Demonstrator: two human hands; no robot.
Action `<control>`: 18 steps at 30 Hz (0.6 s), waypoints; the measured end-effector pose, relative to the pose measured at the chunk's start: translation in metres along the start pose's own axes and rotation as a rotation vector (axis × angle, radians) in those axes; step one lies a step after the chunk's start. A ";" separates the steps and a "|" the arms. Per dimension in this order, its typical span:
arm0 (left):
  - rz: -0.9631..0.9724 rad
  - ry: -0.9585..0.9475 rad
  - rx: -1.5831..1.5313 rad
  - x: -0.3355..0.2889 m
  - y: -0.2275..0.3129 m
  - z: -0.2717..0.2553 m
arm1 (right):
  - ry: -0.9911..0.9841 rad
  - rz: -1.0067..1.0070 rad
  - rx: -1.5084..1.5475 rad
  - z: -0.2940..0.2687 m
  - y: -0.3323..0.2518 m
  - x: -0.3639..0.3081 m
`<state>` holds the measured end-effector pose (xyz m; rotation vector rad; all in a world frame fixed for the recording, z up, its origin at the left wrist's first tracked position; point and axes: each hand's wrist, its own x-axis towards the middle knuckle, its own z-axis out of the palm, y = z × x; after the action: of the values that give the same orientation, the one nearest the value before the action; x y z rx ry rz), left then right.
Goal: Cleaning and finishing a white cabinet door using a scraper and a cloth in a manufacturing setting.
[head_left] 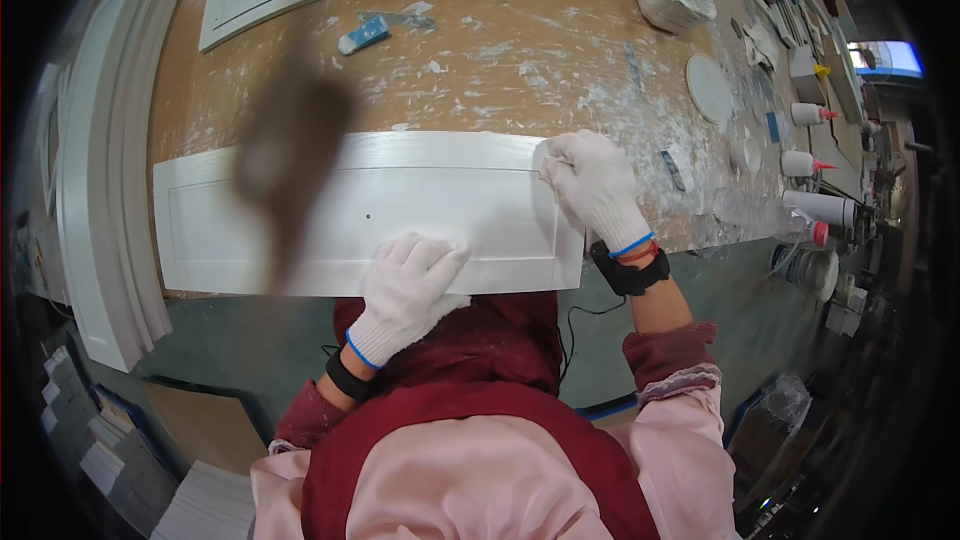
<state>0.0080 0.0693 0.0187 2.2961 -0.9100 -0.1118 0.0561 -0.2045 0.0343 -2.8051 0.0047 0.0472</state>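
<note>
White panel [420, 202] lies at the bench's [490, 90] near edge, left hand [405, 295] curled on its near rim, right hand [596, 183] bunched at its far-right corner, holds we cannot tell; uneven pressing might tip it

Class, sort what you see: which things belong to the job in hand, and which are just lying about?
In the job, judging by contact:
near white panel
left gloved hand, on its near edge
right gloved hand, at its right end

Probably just lying about:
small blue item
white tub
round white disc
red-tipped bottles
</note>
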 end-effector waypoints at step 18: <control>0.039 -0.010 0.004 0.005 0.000 0.001 | -0.109 0.030 -0.015 -0.005 -0.004 0.001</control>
<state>0.0115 0.0656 0.0183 2.2826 -0.9604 -0.1050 0.0574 -0.2023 0.0408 -2.8136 0.0203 0.2082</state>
